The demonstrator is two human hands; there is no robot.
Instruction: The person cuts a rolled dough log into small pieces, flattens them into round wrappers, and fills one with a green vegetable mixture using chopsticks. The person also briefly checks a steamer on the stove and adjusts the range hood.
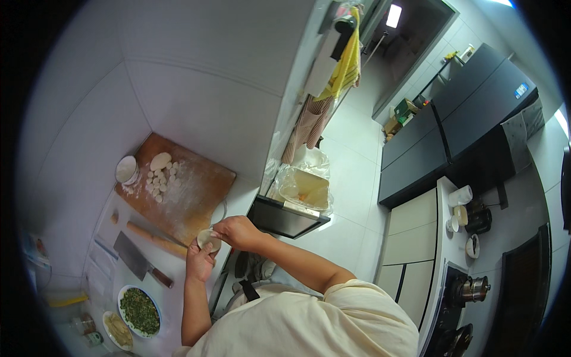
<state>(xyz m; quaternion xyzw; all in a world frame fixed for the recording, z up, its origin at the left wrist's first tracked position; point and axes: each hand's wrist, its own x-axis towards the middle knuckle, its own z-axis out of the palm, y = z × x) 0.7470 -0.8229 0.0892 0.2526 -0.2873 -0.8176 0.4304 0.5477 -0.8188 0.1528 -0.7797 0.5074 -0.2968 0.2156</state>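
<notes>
A round, flat dough wrapper [207, 241] rests in the fingers of my left hand [200, 265], held over the counter's front edge. The fingertips of my right hand [237, 233] pinch its right edge. Beyond them lies a wooden cutting board [214, 178] dusted with flour. Several small dough pieces [157, 183] and a larger lump of dough [160, 161] sit on its far left part. A wooden rolling pin [154, 238] lies along the board's near side, its right end partly hidden by my left hand. A bowl of chopped green filling [139, 311] stands left of my left forearm.
A cleaver [138, 259] lies between the rolling pin and the filling bowl. A cup of flour [127, 170] stands at the board's left corner. An oval dish [117, 330] holds pale food. Right of the counter, a lined bin [308, 189] stands by an open drawer or door [285, 216].
</notes>
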